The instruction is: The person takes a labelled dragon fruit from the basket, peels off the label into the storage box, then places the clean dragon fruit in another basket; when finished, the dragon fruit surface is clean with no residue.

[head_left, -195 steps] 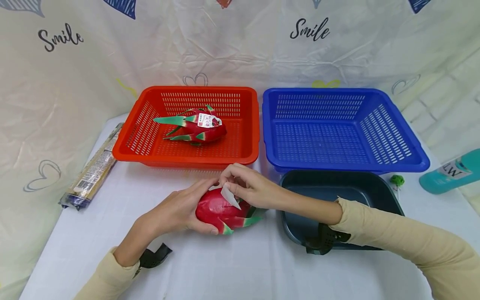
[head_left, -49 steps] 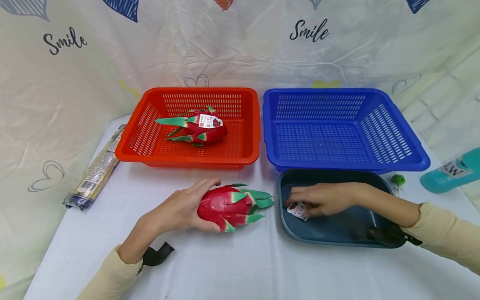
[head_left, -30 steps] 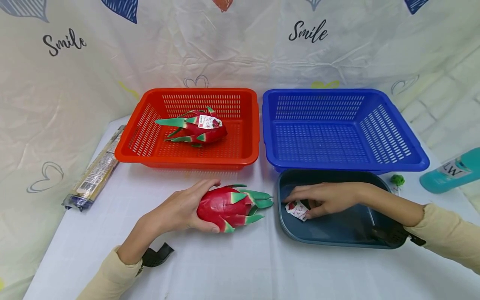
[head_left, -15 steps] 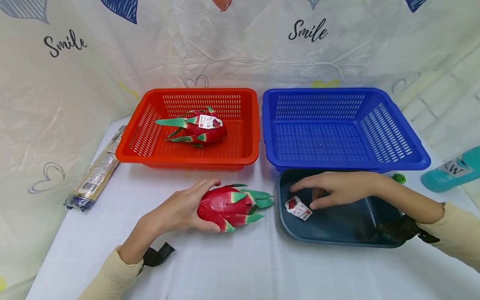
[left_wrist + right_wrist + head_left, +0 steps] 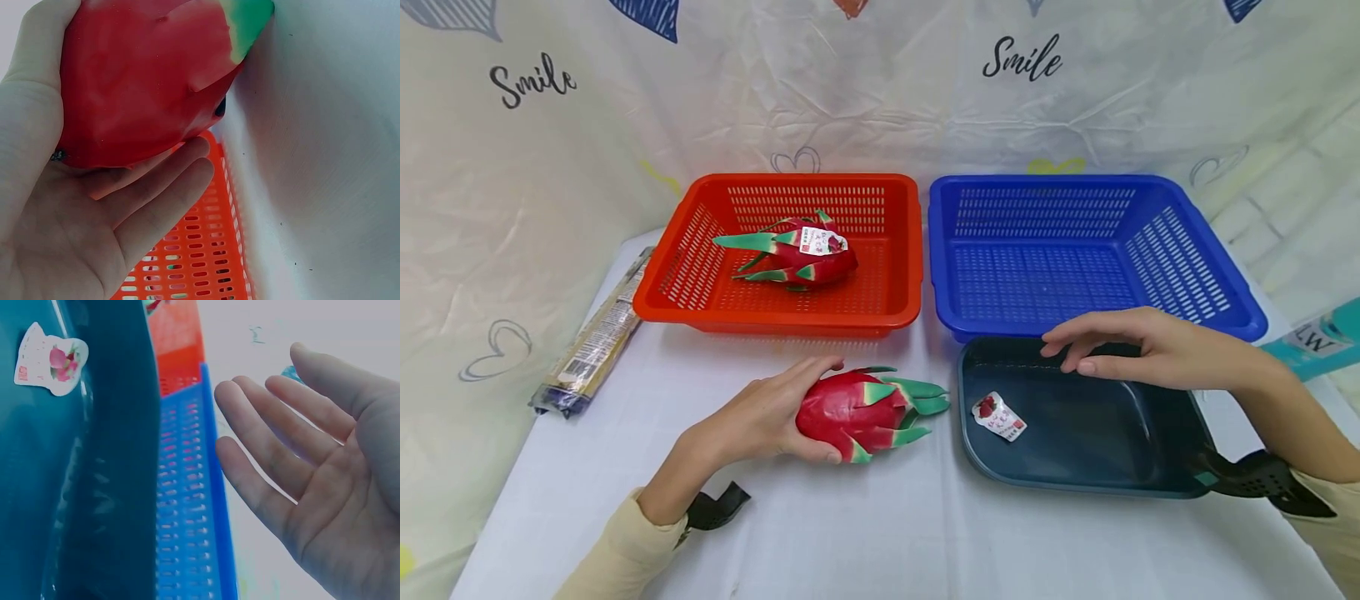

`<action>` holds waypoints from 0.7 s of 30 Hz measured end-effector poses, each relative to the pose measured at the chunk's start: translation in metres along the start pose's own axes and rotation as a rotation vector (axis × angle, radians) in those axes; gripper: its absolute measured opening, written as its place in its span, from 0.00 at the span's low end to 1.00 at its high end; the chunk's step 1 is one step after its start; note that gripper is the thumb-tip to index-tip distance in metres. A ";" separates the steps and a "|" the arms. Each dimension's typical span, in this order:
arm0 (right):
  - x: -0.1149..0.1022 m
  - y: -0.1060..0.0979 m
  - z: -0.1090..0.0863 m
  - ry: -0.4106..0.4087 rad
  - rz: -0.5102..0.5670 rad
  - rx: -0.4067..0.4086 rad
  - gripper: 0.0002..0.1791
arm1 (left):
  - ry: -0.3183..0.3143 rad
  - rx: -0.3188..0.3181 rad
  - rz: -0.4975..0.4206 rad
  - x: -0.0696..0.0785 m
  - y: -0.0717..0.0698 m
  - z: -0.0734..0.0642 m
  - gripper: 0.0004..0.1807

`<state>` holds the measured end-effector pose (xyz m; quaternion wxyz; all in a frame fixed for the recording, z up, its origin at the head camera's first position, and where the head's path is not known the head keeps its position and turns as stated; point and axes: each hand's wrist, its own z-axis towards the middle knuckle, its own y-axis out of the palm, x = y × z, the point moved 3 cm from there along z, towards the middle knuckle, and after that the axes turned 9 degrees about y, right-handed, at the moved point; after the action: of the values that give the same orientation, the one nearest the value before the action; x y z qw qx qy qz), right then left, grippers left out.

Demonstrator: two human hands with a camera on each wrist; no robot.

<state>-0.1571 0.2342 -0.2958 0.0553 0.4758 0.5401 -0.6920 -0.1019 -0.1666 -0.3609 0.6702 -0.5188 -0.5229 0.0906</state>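
Observation:
My left hand (image 5: 769,414) grips a red dragon fruit (image 5: 842,408) with green-tipped scales on the white table. In the left wrist view, thumb and fingers curve round the blunt end of the fruit (image 5: 144,75). My right hand (image 5: 1138,346) hangs over the back of the dark teal tray (image 5: 1075,475), holding nothing, with its fingers loosely spread in the right wrist view. A white label sticker with a fruit picture (image 5: 998,417) lies in the tray's left part. A second dragon fruit (image 5: 820,268), bearing a similar label (image 5: 822,242), rests in the red basket (image 5: 775,317).
A blue basket (image 5: 1045,283) stands right of the red one, behind the tray. At the far right is a teal bottle (image 5: 1315,342), partly covered by my right forearm. A long gold packet (image 5: 598,337) lies at the left, and a printed curtain (image 5: 880,92) hangs behind.
My right hand pulled a label off the held dragon fruit, set it in the tray, let go, and has moved up and right. My left hand still holds the fruit.

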 end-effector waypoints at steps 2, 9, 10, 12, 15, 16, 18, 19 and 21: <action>0.001 -0.003 -0.003 -0.011 -0.014 0.027 0.28 | 0.002 -0.001 -0.001 0.000 0.000 0.000 0.58; 0.006 -0.014 -0.005 -0.028 -0.055 0.155 0.29 | 0.005 0.003 0.001 0.001 0.000 0.000 0.58; 0.007 -0.015 -0.005 -0.026 -0.060 0.169 0.29 | 0.007 0.004 0.002 0.002 -0.001 0.000 0.58; 0.008 -0.017 -0.005 -0.003 -0.075 0.202 0.28 | 0.010 0.005 0.002 0.002 -0.001 0.000 0.58; 0.011 -0.021 -0.008 0.073 -0.126 0.287 0.28 | 0.007 0.004 0.004 0.001 0.000 0.000 0.58; 0.012 -0.022 -0.009 0.102 -0.146 0.329 0.29 | 0.006 0.004 0.008 0.001 0.000 0.000 0.58; 0.016 -0.026 -0.012 0.158 -0.182 0.421 0.29 | 0.006 0.006 0.019 0.001 0.000 0.000 0.58; 0.018 -0.029 -0.014 0.182 -0.195 0.465 0.30 | 0.006 0.007 0.024 0.001 0.000 0.000 0.58; 0.024 -0.036 -0.019 0.215 -0.207 0.549 0.31 | 0.004 0.009 0.032 0.000 0.000 0.000 0.58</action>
<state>-0.1796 0.2748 -0.2873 -0.2036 0.4858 0.3813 -0.7597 -0.1019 -0.1662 -0.3608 0.6721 -0.5243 -0.5127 0.1025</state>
